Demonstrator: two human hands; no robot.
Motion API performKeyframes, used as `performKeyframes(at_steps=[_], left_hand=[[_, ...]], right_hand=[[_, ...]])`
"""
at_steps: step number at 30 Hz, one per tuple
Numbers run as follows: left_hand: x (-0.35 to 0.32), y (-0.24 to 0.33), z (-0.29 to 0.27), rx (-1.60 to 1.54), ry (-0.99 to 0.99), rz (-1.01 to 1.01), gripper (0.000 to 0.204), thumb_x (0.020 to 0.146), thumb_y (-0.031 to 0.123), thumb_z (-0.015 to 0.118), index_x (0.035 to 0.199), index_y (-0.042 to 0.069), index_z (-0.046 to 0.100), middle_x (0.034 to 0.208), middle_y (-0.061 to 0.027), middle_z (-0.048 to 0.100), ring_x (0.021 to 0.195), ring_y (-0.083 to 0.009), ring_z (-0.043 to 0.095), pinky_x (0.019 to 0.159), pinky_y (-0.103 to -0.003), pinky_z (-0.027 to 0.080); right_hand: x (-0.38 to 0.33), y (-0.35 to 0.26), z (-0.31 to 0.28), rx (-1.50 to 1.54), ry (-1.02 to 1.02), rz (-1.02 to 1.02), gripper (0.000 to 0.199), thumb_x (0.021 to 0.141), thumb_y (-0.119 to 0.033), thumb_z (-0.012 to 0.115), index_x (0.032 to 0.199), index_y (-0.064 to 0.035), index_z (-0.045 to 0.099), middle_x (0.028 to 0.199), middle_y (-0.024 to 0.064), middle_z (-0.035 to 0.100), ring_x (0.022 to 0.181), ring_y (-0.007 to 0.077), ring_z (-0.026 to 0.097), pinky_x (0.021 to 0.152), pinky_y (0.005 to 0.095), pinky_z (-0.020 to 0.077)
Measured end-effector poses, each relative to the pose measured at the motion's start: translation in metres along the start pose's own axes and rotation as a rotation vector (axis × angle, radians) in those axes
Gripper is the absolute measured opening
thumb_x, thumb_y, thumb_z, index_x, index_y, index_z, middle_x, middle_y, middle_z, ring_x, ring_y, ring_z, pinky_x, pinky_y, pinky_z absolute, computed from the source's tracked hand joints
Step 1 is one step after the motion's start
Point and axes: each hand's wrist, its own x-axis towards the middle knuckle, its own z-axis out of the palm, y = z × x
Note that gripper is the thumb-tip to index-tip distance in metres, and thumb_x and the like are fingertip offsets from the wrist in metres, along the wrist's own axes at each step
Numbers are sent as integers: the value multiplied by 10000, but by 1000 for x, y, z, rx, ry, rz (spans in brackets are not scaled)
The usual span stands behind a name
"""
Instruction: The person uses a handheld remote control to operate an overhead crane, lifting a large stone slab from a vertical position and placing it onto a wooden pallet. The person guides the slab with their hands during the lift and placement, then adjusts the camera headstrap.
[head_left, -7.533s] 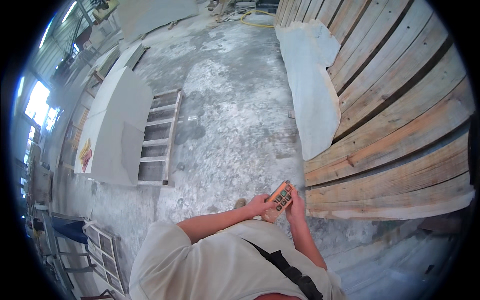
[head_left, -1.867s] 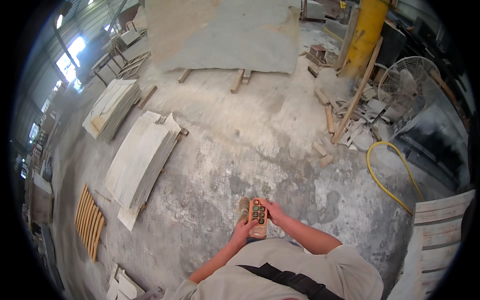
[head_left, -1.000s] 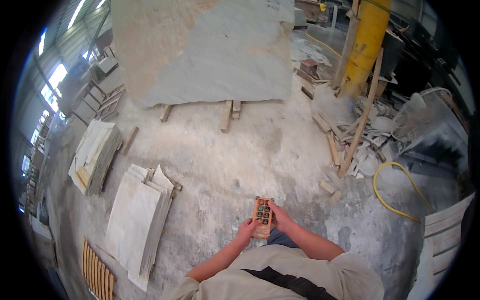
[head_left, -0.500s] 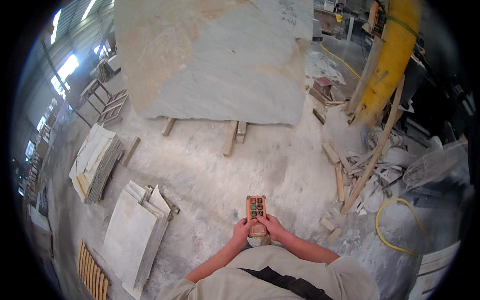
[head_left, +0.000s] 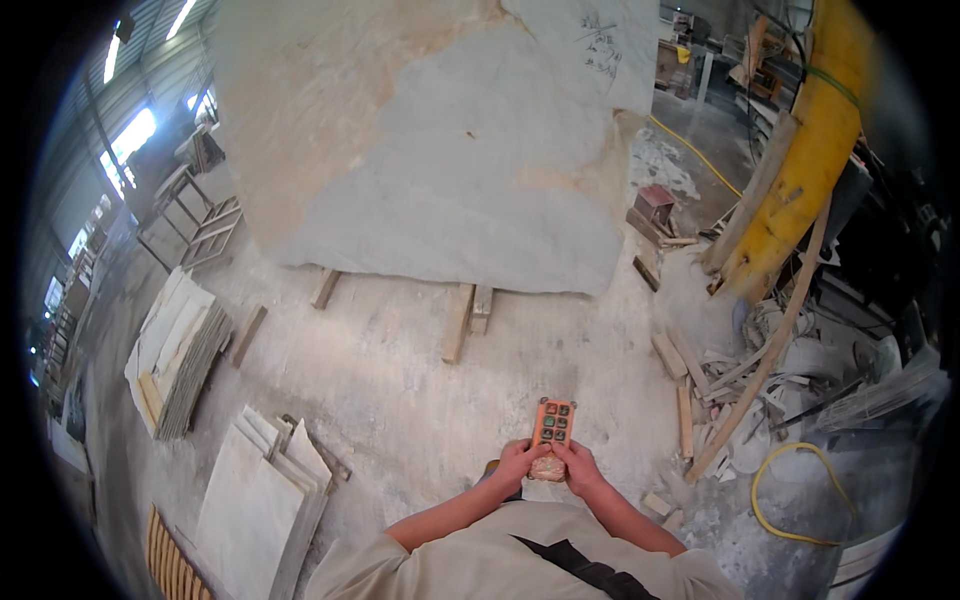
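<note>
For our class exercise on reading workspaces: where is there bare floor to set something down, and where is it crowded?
Bare floor lies between the large slab, the nearer slab stack and the orange controller. Crowded at right: loose timber and pale scraps near the yellow post.

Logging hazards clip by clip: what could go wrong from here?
Stepping forward might mean a trip over the wooden blocks jutting out below the stone slab. The looped yellow hose lying to the right could snag a foot. With the left grip and right grip both on the orange remote, a stumble may be hard to break.
</note>
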Motion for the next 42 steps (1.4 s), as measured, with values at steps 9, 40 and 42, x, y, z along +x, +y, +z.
performKeyframes(at_steps=[9, 40, 42], left_hand=[[112, 108, -10, 70, -108, -37, 344, 868, 189, 603, 1102, -56, 546, 989, -94, 627, 860, -149, 617, 754, -278, 496], [343, 211, 77, 177, 223, 5, 362, 828, 317, 643, 970, -15, 624, 868, -69, 649, 725, -128, 611, 619, -259, 481], [361, 218, 86, 229, 214, -8, 387, 824, 329, 645, 984, -22, 613, 876, -72, 650, 741, -133, 617, 621, -260, 481]], right_hand=[[107, -84, 42, 15, 118, -82, 274, 914, -142, 531, 1133, 23, 530, 1044, 96, 601, 928, 177, 606, 811, 329, 508], [342, -266, -47, -26, -131, 108, 283, 930, -147, 495, 1151, 30, 497, 1083, 117, 588, 960, 235, 607, 830, 374, 511], [357, -268, -67, -21, -133, 105, 285, 933, -152, 489, 1154, 28, 492, 1085, 121, 586, 961, 237, 607, 829, 374, 511]])
